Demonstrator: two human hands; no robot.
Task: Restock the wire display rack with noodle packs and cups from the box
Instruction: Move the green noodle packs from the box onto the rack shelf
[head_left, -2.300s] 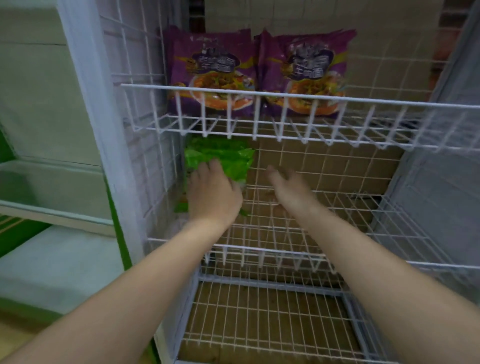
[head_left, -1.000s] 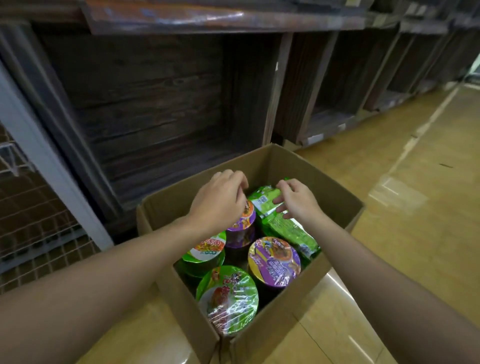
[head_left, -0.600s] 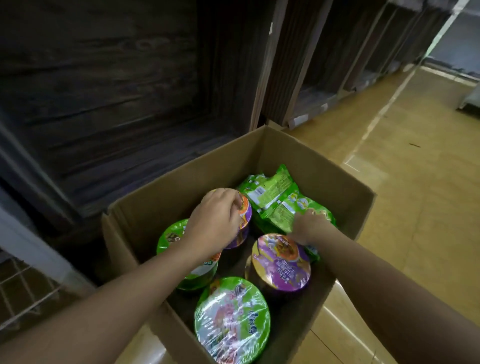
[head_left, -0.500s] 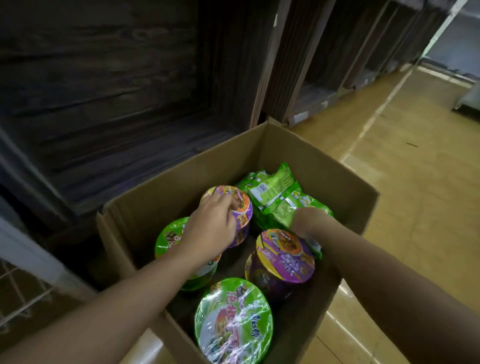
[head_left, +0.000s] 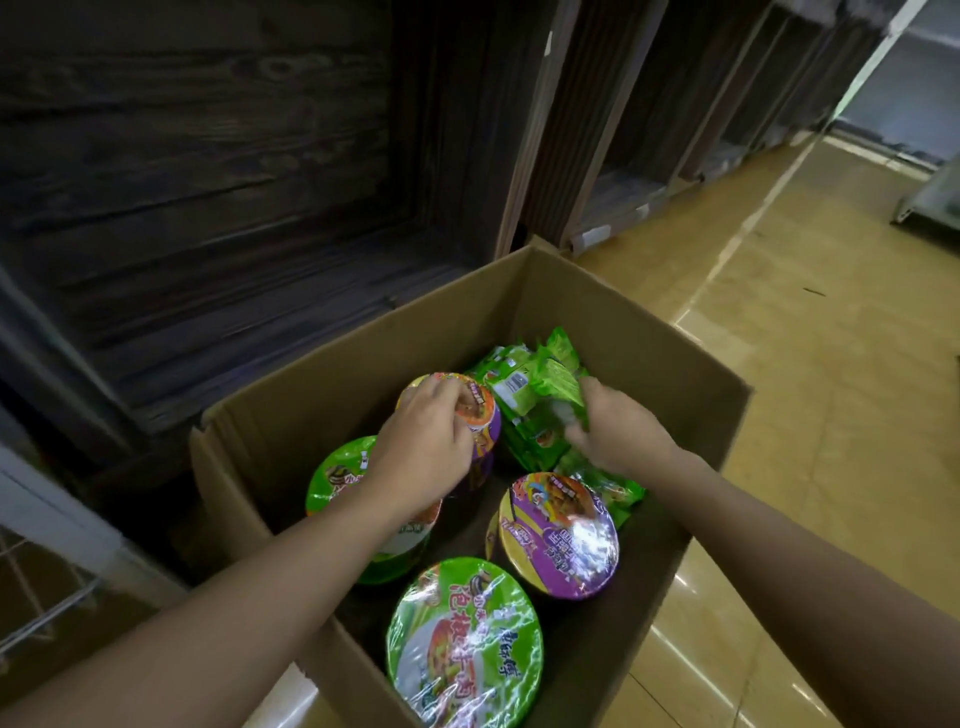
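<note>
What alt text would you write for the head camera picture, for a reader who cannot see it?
Two bare hands reach into an open cardboard box on a shop floor: the left hand grips a purple-lidded noodle cup, the right hand grips a green noodle pack. Three more cups stand in the box.

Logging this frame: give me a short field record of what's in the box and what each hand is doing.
container: box, cardboard, top open
cups inside: far purple cup; near purple cup; left green cup; nearest green cup
left hand: grips the far purple cup from above
right hand: grips a green pack, one of several along the box's far right side
wire rack: only a corner in view, lower left
</note>
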